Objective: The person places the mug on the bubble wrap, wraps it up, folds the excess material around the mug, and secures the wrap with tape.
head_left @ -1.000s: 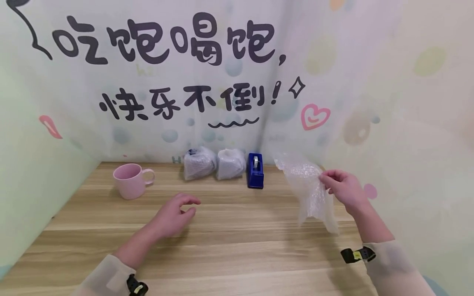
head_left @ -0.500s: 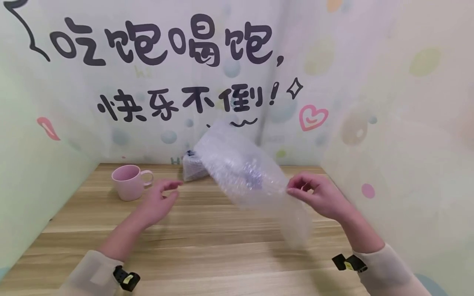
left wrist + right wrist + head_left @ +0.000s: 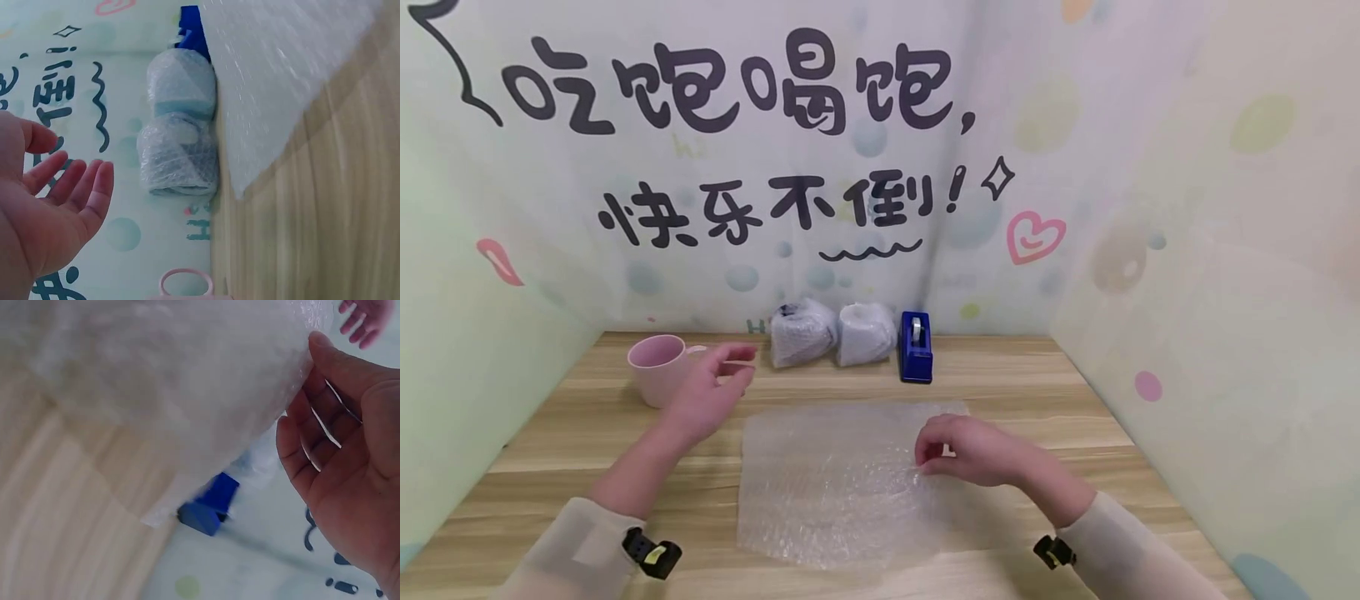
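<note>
A sheet of clear bubble wrap spreads over the middle of the wooden table in the head view. My right hand pinches it between thumb and fingertips near its right side; the right wrist view shows the sheet's edge at the thumb tip. My left hand holds nothing, its fingers loosely bent, left of the sheet. Behind that hand is a pink mug, its handle partly hidden by the hand. In the left wrist view the left hand has its palm showing.
Two bubble-wrapped bundles stand side by side at the back wall. Right of them is a blue tape dispenser. Walls with printed lettering and coloured spots close off the back and both sides of the table.
My right hand has brought the bubble wrap from the right side to the middle, and the sheet has spread low over the table. My left hand has moved left and back, in front of the mug.
</note>
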{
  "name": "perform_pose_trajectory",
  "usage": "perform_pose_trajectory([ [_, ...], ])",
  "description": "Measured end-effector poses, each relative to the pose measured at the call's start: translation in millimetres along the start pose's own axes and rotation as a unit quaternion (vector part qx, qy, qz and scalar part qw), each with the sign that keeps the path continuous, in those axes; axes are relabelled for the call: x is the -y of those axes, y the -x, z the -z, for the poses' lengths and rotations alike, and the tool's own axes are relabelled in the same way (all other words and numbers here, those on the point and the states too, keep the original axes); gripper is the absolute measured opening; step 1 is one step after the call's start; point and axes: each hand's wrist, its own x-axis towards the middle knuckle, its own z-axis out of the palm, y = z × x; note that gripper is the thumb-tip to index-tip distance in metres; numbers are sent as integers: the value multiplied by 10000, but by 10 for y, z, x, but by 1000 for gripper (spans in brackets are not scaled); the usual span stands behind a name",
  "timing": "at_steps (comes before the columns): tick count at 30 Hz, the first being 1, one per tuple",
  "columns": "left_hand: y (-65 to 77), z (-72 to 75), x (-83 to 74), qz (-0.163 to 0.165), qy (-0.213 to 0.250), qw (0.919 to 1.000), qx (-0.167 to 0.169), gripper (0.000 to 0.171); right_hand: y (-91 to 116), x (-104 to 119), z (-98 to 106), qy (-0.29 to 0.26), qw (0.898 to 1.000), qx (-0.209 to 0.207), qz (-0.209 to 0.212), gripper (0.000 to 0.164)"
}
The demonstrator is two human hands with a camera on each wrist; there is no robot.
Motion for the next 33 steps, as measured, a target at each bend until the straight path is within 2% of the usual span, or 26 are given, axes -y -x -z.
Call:
perform_pose_trajectory([
  [2, 21, -63, 26, -57, -181, 9995, 248, 45, -38, -23, -85, 10, 9998, 172, -140, 7],
  [6, 48, -237, 111, -502, -779, 9928, 765, 41, -66, -48, -194, 88, 9988, 276, -393, 4],
  [9, 85, -371, 172, -946, -1374, 9786, 1202, 41, -56, -69, -232, 232, 9982, 175, -519, 6],
  [12, 124, -499, 212, -1076, -1898, 9628, 1597, 51, -36, -114, -244, 501, 9970, -23, -586, 15],
  [15, 155, -600, 229, -946, -2269, 9482, 2010, 71, -11, -172, -253, 716, 9949, -78, -702, 35],
  [17, 170, -650, 241, -780, -2413, 9414, 2222, 82, 2, -210, -271, 678, 9940, 83, -858, 52],
  [20, 187, -701, 268, -557, -2497, 9370, 2380, 90, 20, -246, -324, 538, 9914, 440, -1112, 69],
  [24, 180, -718, 305, -393, -2592, 9328, 2472, 90, 21, -256, -394, 609, 9876, 696, -1270, 69],
  [27, 162, -702, 305, -378, -2630, 9295, 2557, 88, 5, -250, -416, 761, 9860, 698, -1312, 67],
  [33, 149, -682, 308, -421, -2543, 9299, 2623, 88, -20, -226, -423, 861, 9850, 646, -1345, 66],
])
